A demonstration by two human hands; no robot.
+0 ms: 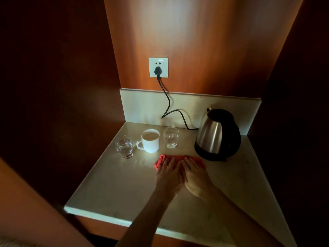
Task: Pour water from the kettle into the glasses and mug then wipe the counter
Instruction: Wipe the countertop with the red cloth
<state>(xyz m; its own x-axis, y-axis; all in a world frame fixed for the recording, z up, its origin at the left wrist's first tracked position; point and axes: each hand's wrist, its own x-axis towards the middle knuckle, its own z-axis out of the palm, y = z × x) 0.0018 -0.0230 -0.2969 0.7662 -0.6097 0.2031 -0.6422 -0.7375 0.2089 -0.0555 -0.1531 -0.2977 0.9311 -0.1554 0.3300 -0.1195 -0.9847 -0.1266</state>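
A red cloth [161, 160] lies on the pale counter [115, 186] in front of the kettle. My left hand [169, 172] and my right hand [193, 173] press flat on it side by side, fingers together. A steel and black kettle [216, 135] stands on its base at the right rear. A white mug [151, 140] holding water sits between two clear glasses, one on the left [124, 146] and one on the right [171, 137], both with water in them.
A black cord [168, 102] runs from the kettle base to a white wall socket [158, 67]. Dark wooden panels close in the counter on the left, the back and the right. The counter's front edge [114, 221] is near me.
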